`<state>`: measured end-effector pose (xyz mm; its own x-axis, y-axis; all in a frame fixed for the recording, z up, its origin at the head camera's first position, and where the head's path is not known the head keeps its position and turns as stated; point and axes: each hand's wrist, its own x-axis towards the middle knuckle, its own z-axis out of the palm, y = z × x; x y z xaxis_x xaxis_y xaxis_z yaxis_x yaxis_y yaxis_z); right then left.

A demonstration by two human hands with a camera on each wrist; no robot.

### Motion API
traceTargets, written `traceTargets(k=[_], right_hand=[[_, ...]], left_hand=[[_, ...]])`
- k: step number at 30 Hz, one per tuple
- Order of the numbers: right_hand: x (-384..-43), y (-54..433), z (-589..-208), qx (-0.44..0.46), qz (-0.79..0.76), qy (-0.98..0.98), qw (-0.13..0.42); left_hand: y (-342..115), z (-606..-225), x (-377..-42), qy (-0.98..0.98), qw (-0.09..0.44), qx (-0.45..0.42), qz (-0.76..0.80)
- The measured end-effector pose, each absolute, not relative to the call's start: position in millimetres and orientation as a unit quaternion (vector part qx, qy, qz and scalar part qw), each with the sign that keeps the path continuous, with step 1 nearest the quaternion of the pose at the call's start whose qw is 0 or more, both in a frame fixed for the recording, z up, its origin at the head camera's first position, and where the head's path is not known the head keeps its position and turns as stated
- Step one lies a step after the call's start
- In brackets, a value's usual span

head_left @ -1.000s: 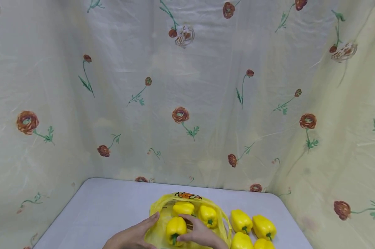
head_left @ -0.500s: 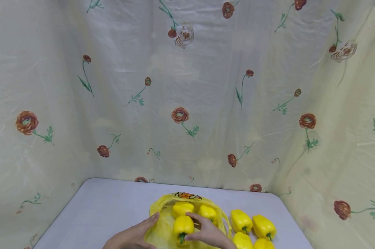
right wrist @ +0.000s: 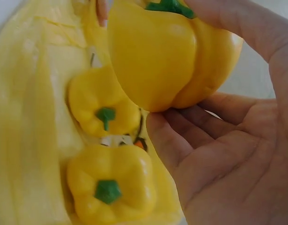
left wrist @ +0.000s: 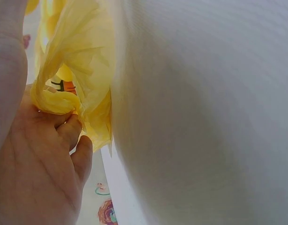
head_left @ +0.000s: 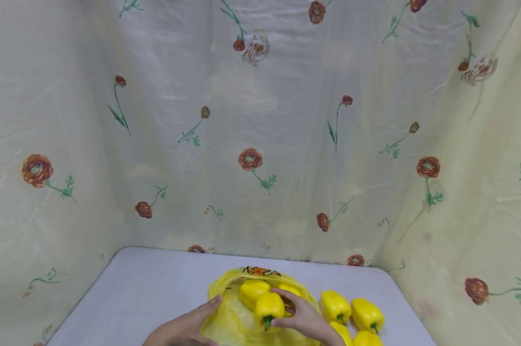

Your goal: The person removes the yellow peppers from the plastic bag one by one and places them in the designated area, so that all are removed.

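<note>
Head view: the right hand [head_left: 303,319] curls its grip round a yellow pepper [head_left: 269,305] held just above the yellow bag [head_left: 225,327] on the surface [head_left: 148,293]. The left hand [head_left: 187,327] rests on the bag's left edge. More loose peppers [head_left: 351,312] lie right of the bag.

Left wrist view: the left fingers [left wrist: 73,136] pinch the bag's bunched rim [left wrist: 55,101].

Right wrist view: the held pepper sits in curled fingers [right wrist: 176,140] over two peppers [right wrist: 106,150] inside the bag.

Two bare hands, no gloves.
Left hand [head_left: 184,330] and right hand [head_left: 305,321]: no rings, no watch; wrists bare, no sleeve in view.
</note>
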<state>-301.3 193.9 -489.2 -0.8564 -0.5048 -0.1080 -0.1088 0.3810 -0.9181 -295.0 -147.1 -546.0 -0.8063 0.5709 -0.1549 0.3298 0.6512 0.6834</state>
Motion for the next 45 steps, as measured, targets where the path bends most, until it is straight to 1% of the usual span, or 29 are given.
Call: traceTargets(k=[7,14,25,30,37,40,45], right_hand=[[-298.5,211.9,-475.1,-0.201,-0.539,0.799,0.173],[-296.3,229.0,-464.0,-0.173,-0.523,0.822,0.147],[-292.3,254.7,-456.6,-0.149,-0.518,0.837,0.100],[-290.0,272.2,-454.0,-0.123,-0.523,0.839,0.082],[-286.8,295.6,-451.5,-0.082,-0.526,0.846,0.033],[-285.0,304.5,-450.3,-0.053,-0.517,0.854,0.020],[-280.9,319.0,-446.4,-0.031,-0.492,0.870,0.011]], left_hand=[[-146.7,-546.5,-296.0,0.894,0.174,0.257,0.324],[-145.6,-549.2,-296.2,0.889,0.186,0.240,0.343],[-145.9,-548.0,-295.6,0.889,0.185,0.243,0.340],[-147.2,-549.8,-295.7,0.888,0.178,0.258,0.337],[-147.2,-548.6,-295.9,0.884,0.183,0.256,0.346],[-147.4,-548.2,-294.9,0.880,0.184,0.259,0.352],[-147.1,-548.9,-294.6,0.877,0.189,0.255,0.361]])
